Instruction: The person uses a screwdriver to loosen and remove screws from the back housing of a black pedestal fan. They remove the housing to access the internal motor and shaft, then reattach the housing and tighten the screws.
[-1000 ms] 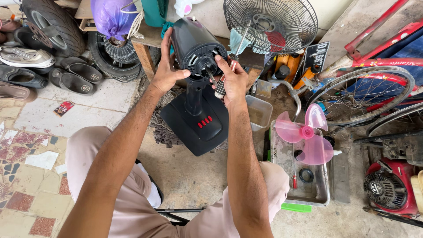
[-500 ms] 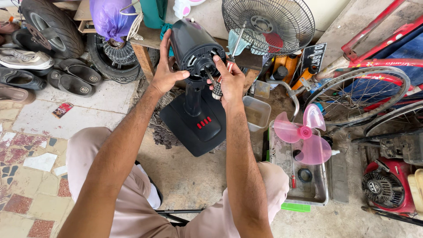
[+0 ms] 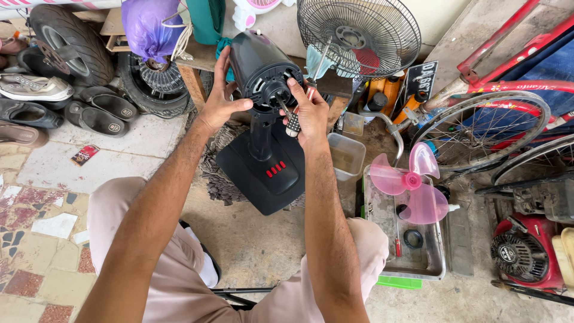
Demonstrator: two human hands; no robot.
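A black table fan without its blades stands on the floor, its motor housing (image 3: 260, 67) tilted toward me above a black base (image 3: 266, 173) with red buttons. My left hand (image 3: 219, 103) grips the left side of the motor housing. My right hand (image 3: 306, 110) presses against the housing's front right and holds a screwdriver (image 3: 290, 119) with a black-and-white handle, its tip at the motor's face. A wire fan grille (image 3: 357, 34) leans behind the fan.
A metal tray (image 3: 412, 251) at right holds a pink fan blade (image 3: 409, 182), a small red screwdriver and a black ring. A clear plastic box (image 3: 347, 157) sits beside it. Bicycle wheels (image 3: 484, 137) and a red engine (image 3: 526, 251) stand right; tyres and shoes (image 3: 95, 116) lie left.
My right hand has shifted slightly on the motor's front with the screwdriver. My left hand keeps its hold on the housing.
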